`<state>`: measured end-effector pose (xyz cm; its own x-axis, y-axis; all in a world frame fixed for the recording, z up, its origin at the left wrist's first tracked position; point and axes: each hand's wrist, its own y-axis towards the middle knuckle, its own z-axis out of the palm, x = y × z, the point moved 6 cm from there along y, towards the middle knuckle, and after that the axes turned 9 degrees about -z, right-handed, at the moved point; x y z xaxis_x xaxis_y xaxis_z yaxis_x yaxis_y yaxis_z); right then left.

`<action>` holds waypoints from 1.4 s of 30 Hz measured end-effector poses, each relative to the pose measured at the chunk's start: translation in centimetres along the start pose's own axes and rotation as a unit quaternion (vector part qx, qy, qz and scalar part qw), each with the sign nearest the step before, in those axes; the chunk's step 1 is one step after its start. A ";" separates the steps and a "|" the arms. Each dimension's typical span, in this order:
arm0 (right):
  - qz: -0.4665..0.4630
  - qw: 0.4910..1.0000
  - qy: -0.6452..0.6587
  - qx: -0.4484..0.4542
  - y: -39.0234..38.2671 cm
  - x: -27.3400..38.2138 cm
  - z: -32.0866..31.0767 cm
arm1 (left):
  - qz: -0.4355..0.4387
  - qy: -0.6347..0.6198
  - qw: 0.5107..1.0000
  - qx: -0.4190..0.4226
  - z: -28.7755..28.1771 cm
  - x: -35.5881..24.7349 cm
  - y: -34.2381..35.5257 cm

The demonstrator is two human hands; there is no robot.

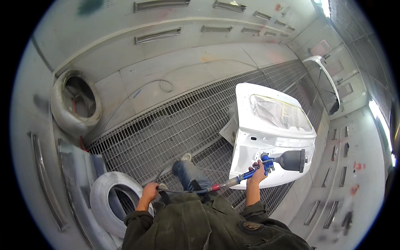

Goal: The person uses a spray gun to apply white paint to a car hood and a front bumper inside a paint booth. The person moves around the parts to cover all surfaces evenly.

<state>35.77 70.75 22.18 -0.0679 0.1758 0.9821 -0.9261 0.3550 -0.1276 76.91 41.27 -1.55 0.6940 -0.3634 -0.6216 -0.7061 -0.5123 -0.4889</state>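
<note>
In the head view, my right hand grips a blue spray gun with a dark cup lying sideways over a white car tailgate. A clear and red inline fitting hangs from the gun's handle. Left of it, my left hand is closed on the dark air hose near my waist. The tailgate's window opening is covered with masking film and yellowish tape.
Metal floor grating surrounds my feet. Two tyres, one film-wrapped, one pale, sit at left beside sprayed panels. A long hose crosses the back floor. A white curved part stands at right. Booth walls enclose the space.
</note>
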 end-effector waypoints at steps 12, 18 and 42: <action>-0.011 0.992 0.018 -0.128 7.6 -4.0 16.4 | -0.036 0.028 0.998 0.030 -12.4 -8.6 22.6; -0.001 0.989 0.028 -0.145 12.8 -4.3 23.8 | -0.044 0.088 0.994 0.057 -19.3 -11.0 33.5; -0.108 0.902 0.141 -0.394 4.2 -3.2 43.0 | 0.202 0.363 0.881 0.227 -41.8 -23.7 82.3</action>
<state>16.15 32.15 24.45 0.2817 0.2120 0.9358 -0.3479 0.9315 -0.1063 8.20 -24.76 -1.47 0.1649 -0.9306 -0.3267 -0.7854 0.0764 -0.6142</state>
